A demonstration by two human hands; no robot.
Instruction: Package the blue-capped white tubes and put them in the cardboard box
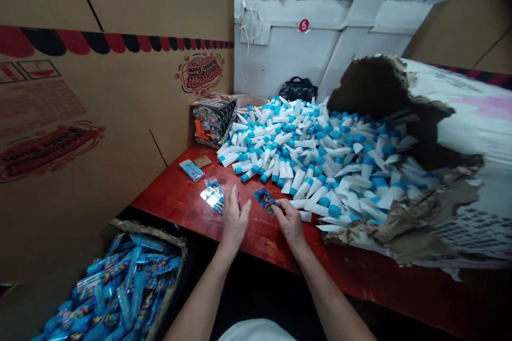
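Note:
My right hand (288, 219) pinches the near corner of a small printed plastic sleeve (264, 200), blue with a dark picture, just over the red table. To its left my left hand (235, 217) is held with fingers apart and nothing visible in it. Beside that hand lie several shiny blue wrappers (213, 195), glaring in the light. A blue-and-white packet (192, 170) rests farther back on the left. Beyond my right hand spreads a large heap of white tubes with blue caps (296, 144), the closest ones near my fingers.
A torn carton (452, 186) lies on its side at right, tubes spilling out. At lower left, an open box (182, 248) holds blue wrapped tubes. Tall printed cartons (132, 96) wall the left. A patterned box (214, 117), a pink tub (253, 101) and a dark bag (298, 88) stand behind.

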